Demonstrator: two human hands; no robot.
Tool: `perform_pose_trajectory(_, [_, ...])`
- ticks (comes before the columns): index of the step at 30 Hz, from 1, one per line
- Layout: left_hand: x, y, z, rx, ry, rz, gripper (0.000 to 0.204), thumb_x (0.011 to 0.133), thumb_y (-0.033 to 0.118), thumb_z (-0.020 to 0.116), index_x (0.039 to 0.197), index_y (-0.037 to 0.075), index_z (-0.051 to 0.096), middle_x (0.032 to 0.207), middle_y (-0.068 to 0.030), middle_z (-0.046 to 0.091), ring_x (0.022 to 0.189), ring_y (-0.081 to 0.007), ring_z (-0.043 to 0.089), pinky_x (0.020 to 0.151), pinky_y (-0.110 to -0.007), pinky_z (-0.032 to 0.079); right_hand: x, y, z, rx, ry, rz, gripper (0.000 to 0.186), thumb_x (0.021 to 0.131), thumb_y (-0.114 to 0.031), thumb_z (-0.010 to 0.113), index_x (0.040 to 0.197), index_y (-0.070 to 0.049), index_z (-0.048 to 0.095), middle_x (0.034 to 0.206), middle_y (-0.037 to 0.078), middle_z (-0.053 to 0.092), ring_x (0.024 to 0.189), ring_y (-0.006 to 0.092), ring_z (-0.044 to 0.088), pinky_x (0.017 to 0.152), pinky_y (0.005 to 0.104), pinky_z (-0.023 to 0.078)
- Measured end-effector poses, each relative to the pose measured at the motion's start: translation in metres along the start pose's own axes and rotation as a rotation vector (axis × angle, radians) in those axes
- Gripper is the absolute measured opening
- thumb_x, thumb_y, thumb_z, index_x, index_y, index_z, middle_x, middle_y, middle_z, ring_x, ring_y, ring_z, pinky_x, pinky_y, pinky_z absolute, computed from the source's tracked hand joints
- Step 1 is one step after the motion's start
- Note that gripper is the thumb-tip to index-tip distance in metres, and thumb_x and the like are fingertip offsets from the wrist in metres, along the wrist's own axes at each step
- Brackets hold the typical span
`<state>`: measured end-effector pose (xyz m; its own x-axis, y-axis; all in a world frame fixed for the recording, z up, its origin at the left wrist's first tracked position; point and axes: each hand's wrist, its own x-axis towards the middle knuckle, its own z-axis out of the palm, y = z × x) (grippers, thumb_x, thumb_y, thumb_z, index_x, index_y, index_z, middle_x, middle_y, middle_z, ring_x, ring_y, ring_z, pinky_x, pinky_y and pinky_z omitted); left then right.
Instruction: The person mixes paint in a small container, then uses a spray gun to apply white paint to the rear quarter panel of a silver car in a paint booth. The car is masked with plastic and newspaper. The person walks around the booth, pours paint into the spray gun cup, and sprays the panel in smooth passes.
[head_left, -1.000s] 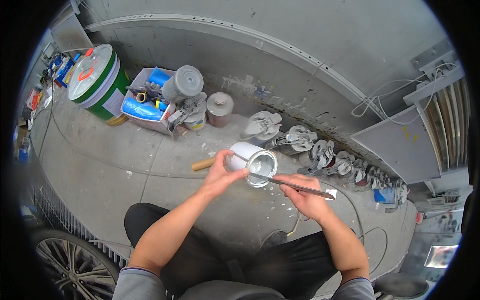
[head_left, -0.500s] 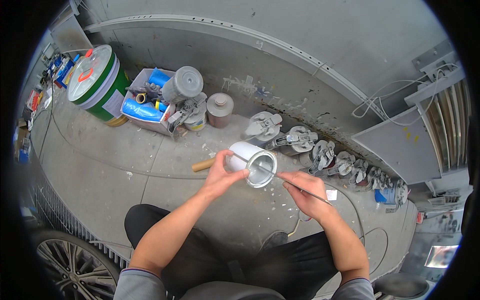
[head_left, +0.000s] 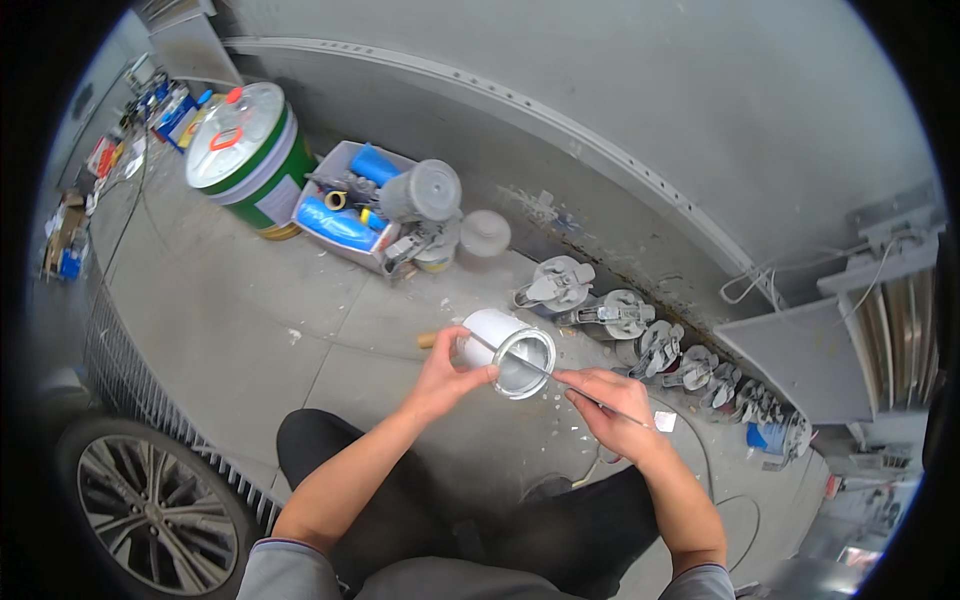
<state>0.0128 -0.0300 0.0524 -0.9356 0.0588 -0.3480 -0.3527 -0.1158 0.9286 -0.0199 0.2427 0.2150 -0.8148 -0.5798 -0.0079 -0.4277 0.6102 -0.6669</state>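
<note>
A white paint can (head_left: 489, 330) is tilted, its round open mouth turned toward me and to the right. Its inside looks pale grey, and whitish paint coats the rim. My left hand (head_left: 440, 382) grips the can from the left, thumb near the rim; some of its fingers are hidden behind the wall. In my right hand (head_left: 610, 405), pinched between thumb and fingers, is a thin metal stirring stick (head_left: 537, 368). One end reaches into the can's mouth, and the other sticks out past my palm toward the wrist.
Along the wall stand several lidded spray-gun cups (head_left: 612, 314). A box of supplies (head_left: 340, 256) and a green-and-white bucket (head_left: 262, 180) are at upper left. A cardboard tube (head_left: 428, 340) lies behind my left hand. A car wheel (head_left: 155, 515) and floor grating (head_left: 140, 385) are at lower left.
The head view has shifted, so the surroundings sit lower and more to the right. My hands keep the same holds on the can and the stick, which stays in the mouth.
</note>
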Motion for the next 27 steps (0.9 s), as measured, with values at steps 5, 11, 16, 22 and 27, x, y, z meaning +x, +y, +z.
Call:
perform_pose_trajectory(5, [-0.074,0.104,-0.025,-0.203,0.108,-0.043,0.081,0.087,0.028,0.089,0.149,0.010,0.039,0.147,-0.0199,0.050,0.133,-0.0290,0.056,0.104,-0.043,0.053,0.046,-0.103,-0.062,-0.091,-0.060,-0.275,0.039,0.085,0.000,0.078,0.123,-0.009,0.076,0.105,0.012,0.077,0.088,0.0320,0.074,0.075,0.0384,0.060])
perform_pose_trajectory(11, [-0.192,0.231,-0.071,-0.448,0.242,0.028,0.078,0.090,0.022,0.084,0.152,0.011,0.037,0.155,-0.0199,0.047,0.146,-0.0312,0.044,0.113,-0.047,0.047,0.090,-0.281,-0.156,-0.184,-0.167,-0.511,0.044,0.080,-0.002,0.080,0.123,-0.012,0.077,0.098,0.008,0.075,0.084,0.0284,0.075,0.069,0.0374,0.060])
perform_pose_trajectory(16, [-0.315,0.327,-0.096,-0.711,0.507,0.106,0.076,0.094,0.027,0.080,0.154,0.013,0.036,0.157,-0.0161,0.047,0.142,-0.0278,0.049,0.111,-0.043,0.046,0.117,-0.448,-0.217,-0.092,-0.301,-0.709,0.041,0.077,-0.001,0.082,0.117,-0.010,0.078,0.100,0.007,0.078,0.081,0.0246,0.076,0.065,0.0341,0.058])
perform_pose_trajectory(22, [-0.400,0.466,-0.154,-0.776,0.773,0.201,0.069,0.100,0.031,0.074,0.154,0.012,0.036,0.150,-0.0150,0.052,0.134,-0.0255,0.055,0.113,-0.045,0.046,0.155,-0.628,-0.254,-0.052,-0.337,-0.891,0.040,0.077,-0.001,0.083,0.115,-0.010,0.079,0.096,0.008,0.077,0.077,0.0246,0.075,0.065,0.0328,0.059])
perform_pose_trajectory(27, [-0.457,0.506,-0.154,-0.902,0.828,0.249,0.068,0.100,0.032,0.074,0.154,0.011,0.037,0.144,-0.0132,0.055,0.132,-0.0249,0.057,0.111,-0.045,0.048,0.175,-0.720,-0.281,-0.037,-0.404,-0.964,0.040,0.077,0.000,0.083,0.116,-0.010,0.079,0.096,0.009,0.077,0.077,0.0266,0.074,0.067,0.0353,0.060])
